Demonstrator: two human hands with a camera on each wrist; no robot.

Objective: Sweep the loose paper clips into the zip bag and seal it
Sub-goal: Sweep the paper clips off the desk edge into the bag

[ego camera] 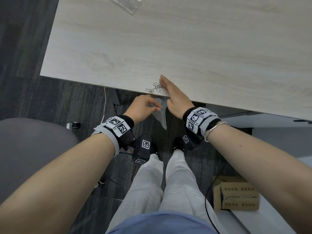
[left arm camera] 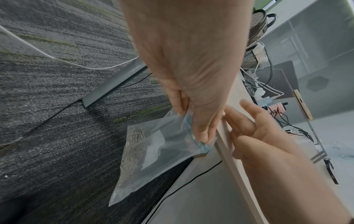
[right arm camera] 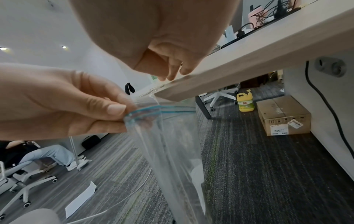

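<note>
A small pile of silver paper clips (ego camera: 154,89) lies at the table's front edge (ego camera: 135,85). My right hand (ego camera: 166,88) stands on its side on the table with straight fingers, touching the right of the pile. Its thumb hangs over the edge. Just below the edge, my left hand (ego camera: 158,108) pinches the blue zip strip (right arm camera: 145,112) of a clear zip bag (ego camera: 161,115), whose mouth gapes open under the edge. The bag (left arm camera: 159,151) hangs down, and several clips (left arm camera: 134,145) lie inside along one side.
A second clear plastic bag (ego camera: 125,4) lies at the far side of the table. A grey chair (ego camera: 33,149) stands to my left. A cardboard box (ego camera: 236,198) sits on the floor at the right. Under the desk are another box (right arm camera: 283,116) and a yellow bottle (right arm camera: 245,103).
</note>
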